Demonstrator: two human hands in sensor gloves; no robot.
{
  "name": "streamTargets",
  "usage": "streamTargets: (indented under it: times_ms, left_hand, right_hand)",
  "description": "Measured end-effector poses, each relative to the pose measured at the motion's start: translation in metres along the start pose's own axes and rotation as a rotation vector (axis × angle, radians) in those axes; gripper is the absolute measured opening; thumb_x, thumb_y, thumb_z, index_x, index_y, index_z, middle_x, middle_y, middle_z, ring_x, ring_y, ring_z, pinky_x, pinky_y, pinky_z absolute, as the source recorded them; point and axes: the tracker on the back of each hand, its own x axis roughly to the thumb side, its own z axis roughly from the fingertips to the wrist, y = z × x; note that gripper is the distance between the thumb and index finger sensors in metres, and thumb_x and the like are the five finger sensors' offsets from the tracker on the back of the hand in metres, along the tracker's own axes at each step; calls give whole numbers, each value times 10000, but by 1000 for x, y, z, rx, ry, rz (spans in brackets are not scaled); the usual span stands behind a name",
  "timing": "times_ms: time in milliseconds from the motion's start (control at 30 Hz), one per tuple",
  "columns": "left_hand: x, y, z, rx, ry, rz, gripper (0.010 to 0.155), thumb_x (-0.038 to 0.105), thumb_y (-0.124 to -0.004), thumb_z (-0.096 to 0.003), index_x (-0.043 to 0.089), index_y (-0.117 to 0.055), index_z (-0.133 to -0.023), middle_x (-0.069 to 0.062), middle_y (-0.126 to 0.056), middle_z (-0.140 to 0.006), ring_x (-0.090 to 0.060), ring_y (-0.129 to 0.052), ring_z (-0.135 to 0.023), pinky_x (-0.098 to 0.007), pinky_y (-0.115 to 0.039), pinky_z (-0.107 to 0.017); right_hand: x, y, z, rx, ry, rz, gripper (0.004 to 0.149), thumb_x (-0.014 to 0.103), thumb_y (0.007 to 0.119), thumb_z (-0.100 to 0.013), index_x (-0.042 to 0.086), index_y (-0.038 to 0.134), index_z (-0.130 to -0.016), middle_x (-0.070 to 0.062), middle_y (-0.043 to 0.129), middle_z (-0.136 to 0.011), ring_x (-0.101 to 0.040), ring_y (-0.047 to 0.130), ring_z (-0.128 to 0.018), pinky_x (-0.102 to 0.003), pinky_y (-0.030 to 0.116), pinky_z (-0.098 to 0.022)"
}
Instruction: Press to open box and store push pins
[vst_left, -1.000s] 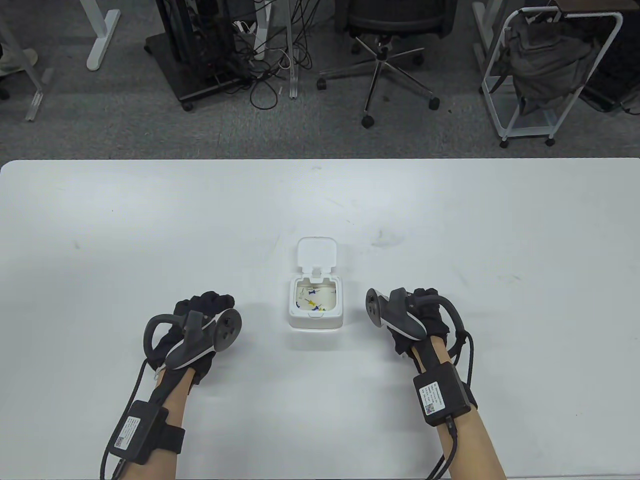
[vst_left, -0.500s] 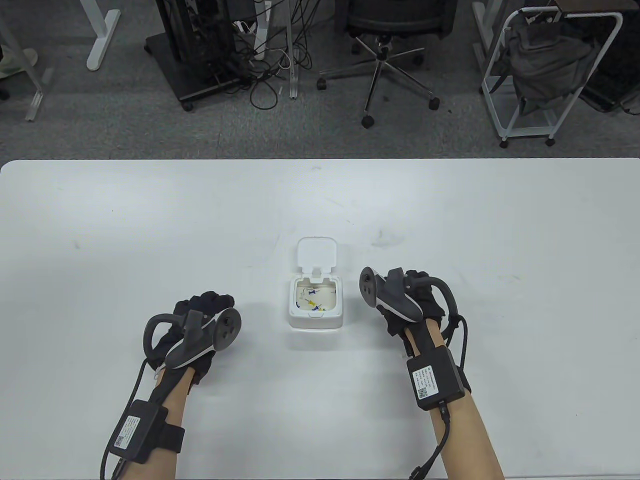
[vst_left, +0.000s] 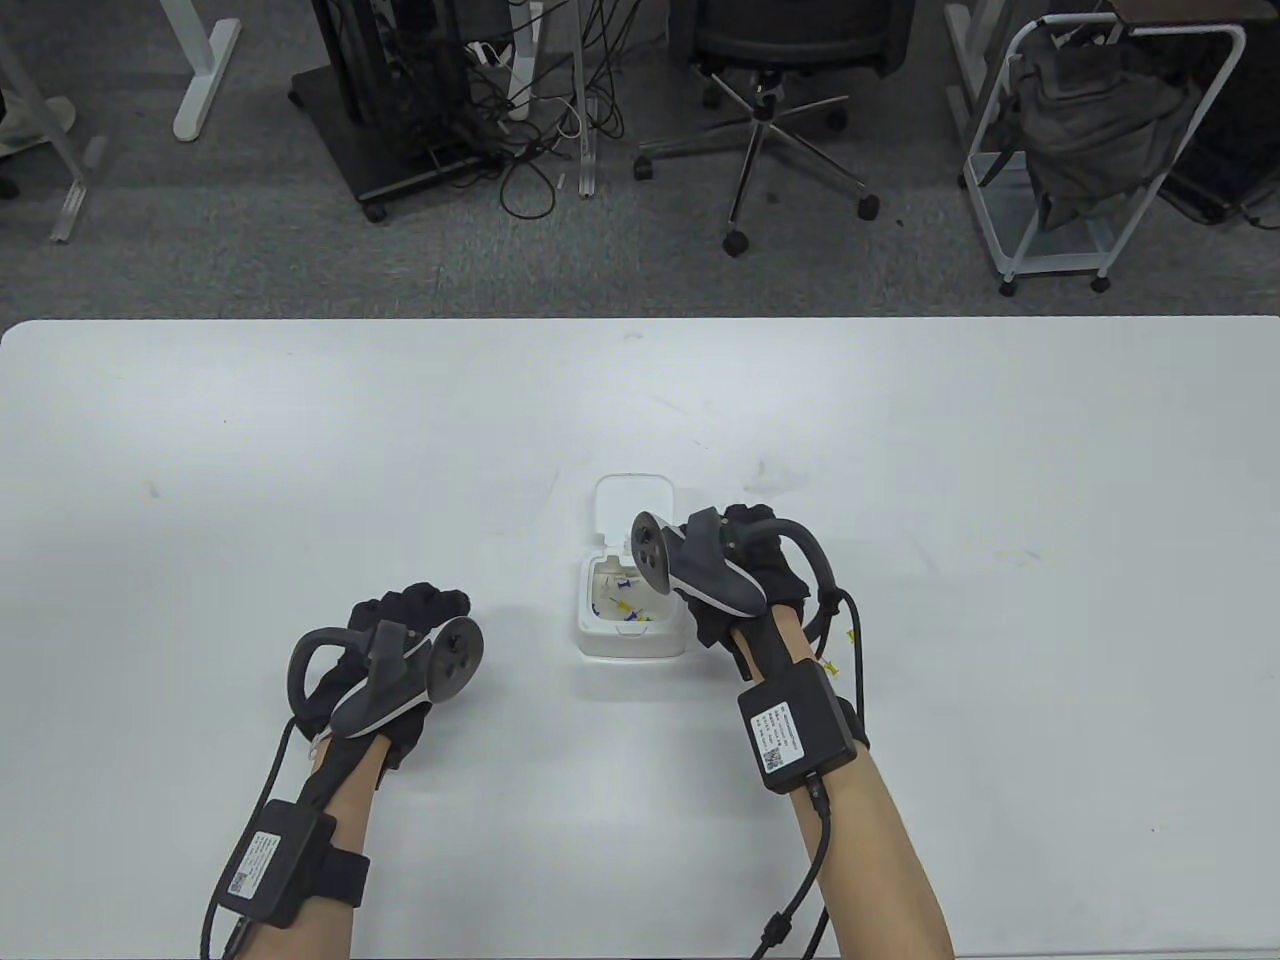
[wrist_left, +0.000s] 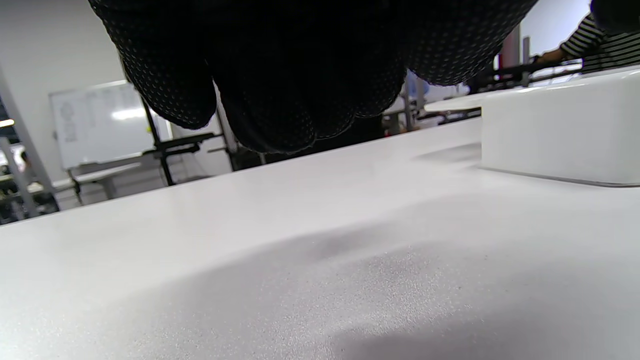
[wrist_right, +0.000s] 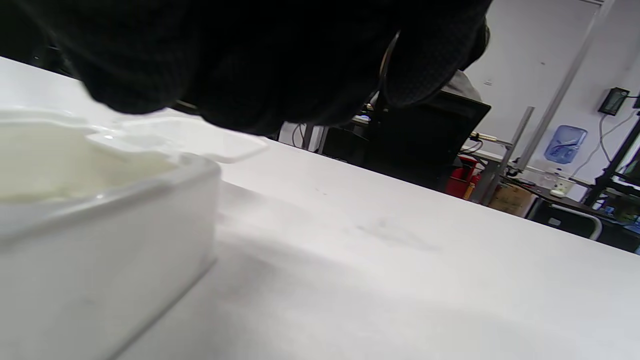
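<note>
The left hand (vst_left: 400, 640) rests on the white table (vst_left: 200, 480), off to the left of the box, with its fingers curled loosely and nothing in them. The small white box (vst_left: 632, 640) sits in the middle of the table with its lid (vst_left: 632, 505) flipped back and a few blue and yellow push pins (vst_left: 622, 600) inside. The right hand (vst_left: 745, 580) hangs over the box's right edge, and whether it holds a pin cannot be told; if it bumps the light box or lets go off to the side, pins could spill onto the table.
</note>
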Motion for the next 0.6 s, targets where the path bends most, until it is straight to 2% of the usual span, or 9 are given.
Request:
streamTargets:
  times_ms: [267, 600]
  left_hand:
    - [0, 1, 0, 7, 0, -5, 495, 501, -686, -519, 329, -734, -981, 57, -849, -988, -177, -978, -781, -479, -797, -723]
    - [0, 1, 0, 9, 1, -6, 495, 500, -687, -518, 329, -736, -980, 57, -850, -988, -177, -980, -780, -481, -797, -722]
  right_hand:
    - [22, -3, -2, -8, -50, 38, 419, 473, 799, -343, 375, 769, -749, 129, 937, -729, -204, 919, -724, -555, 680, -736]
    - [17, 0, -2, 18, -25, 34, 462, 490, 792, -337, 365, 755, -780, 126, 924, -767, -209, 909, -752, -555, 676, -738]
